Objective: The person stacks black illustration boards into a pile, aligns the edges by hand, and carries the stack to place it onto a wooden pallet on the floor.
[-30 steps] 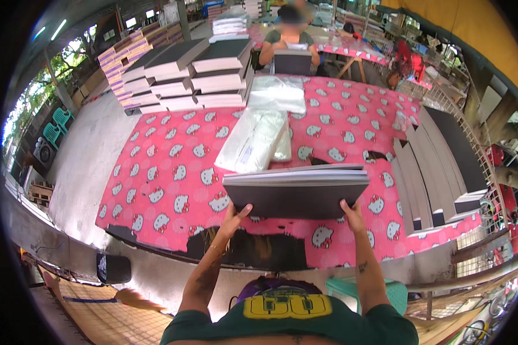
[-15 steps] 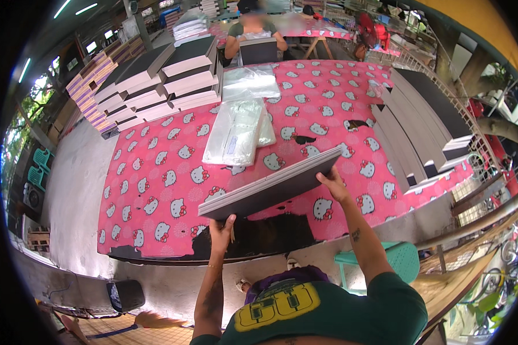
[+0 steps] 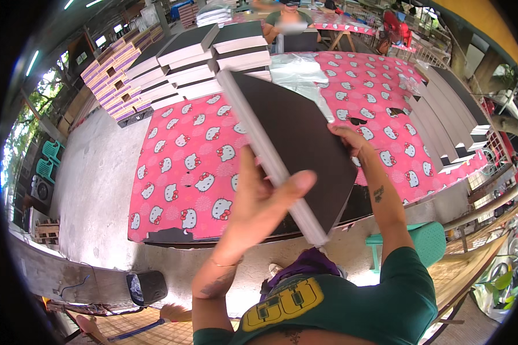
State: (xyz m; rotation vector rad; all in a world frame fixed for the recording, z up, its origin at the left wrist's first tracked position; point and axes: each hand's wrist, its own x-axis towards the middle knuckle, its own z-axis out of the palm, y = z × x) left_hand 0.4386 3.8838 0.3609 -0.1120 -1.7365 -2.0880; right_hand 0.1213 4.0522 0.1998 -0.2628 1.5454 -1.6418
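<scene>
A thick slab of black-faced boards with pale layered edges (image 3: 296, 135) is held up and tilted over the front of the table. My left hand (image 3: 265, 198) grips its near pale edge, the thumb over the black face and the fingers at the outer side, partly smeared by motion. At the opposite edge, my right hand (image 3: 348, 139) pinches the boards, with its thumb side showing and some fingers hidden behind. Beyond the slab, partly covered by it, lie clear plastic bags (image 3: 299, 72) on the pink patterned tablecloth (image 3: 175, 167).
Stacks of black-topped boards (image 3: 242, 43) stand at the far left, beside piled cartons (image 3: 118, 80). More such stacks (image 3: 443, 115) line the table's right side. Across the table a person (image 3: 288, 26) handles another black board. A green stool (image 3: 417, 244) stands at my right.
The slab has been raised and swung from lying nearly crosswise to a steep tilt, its black face now toward me. My left hand has come up nearer; the view has shifted left.
</scene>
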